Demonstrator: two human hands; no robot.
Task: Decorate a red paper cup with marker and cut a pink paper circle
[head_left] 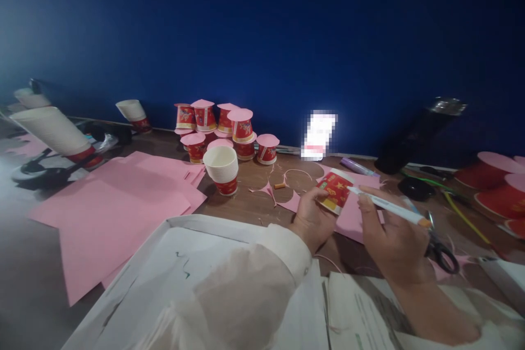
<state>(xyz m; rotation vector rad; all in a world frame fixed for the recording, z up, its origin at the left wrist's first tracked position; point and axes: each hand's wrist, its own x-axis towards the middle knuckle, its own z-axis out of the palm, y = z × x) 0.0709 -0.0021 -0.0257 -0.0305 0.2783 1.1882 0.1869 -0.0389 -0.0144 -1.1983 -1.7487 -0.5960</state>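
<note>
Far left of the upright stack of nested white paper cups with a red base (221,167), one longer white-and-red paper cup stack (51,128) is leaning, while one shorter white-and-red paper cup stack (132,112) is tilting nearer by; in all these stacks cups are sitting inside cups, too overlapped to count. Just left of the upright stack, a pile of flat pink paper sheets (123,191) is lying, and in front of it one shallow white tray (197,220) is bearing green squiggles on its floor. Behind the upright stack, red paper cups topped with pink paper discs (242,130) are clustering in two layers: four are showing above and at least four below, others being hidden. Right of the upright stack, one small orange cylinder (279,186) is lying near pink scraps; farther right, the left hand (314,219) is gripping one gold-printed red paper cup (333,190), its inside not showing. Beyond that, the right hand's (396,235) closed fingers are pinching one white pen with an orange end (396,209), its tip pointing at that cup. Farthest right, at least three more disc-topped red cups (488,178) are standing
</note>
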